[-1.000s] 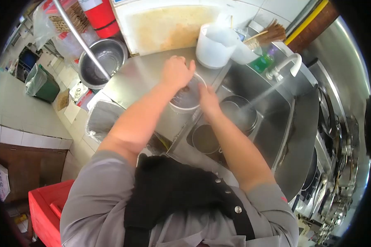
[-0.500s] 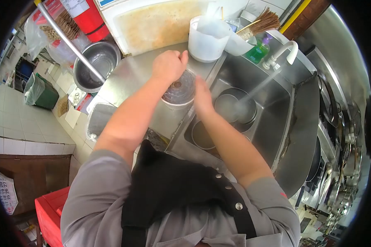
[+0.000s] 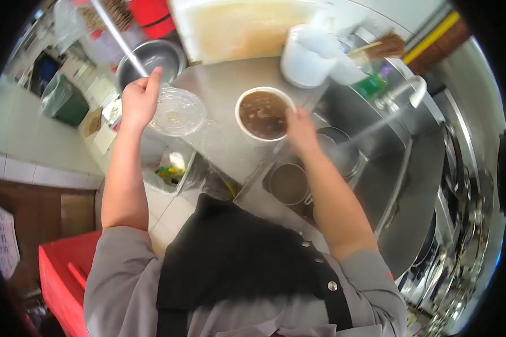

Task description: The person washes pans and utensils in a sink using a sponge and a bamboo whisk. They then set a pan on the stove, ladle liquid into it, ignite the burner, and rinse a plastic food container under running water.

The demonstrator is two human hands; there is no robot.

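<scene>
My left hand grips the edge of a clear plastic lid, thumb pointing up, over the left end of the steel counter. A white round tub stands near the counter's middle, uncovered, with brown liquid inside. My right hand is closed at the tub's right rim, slightly blurred. The lid and the tub are apart.
Water runs from a white faucet into the sink, where metal pots sit. A white container stands behind the tub. A bin with a liner is below the counter's left edge. A steel bowl is at back left.
The lid has come off the tub and moved left in my left hand, exposing the brown liquid. My right hand stays at the tub's right side. The view has shifted somewhat.
</scene>
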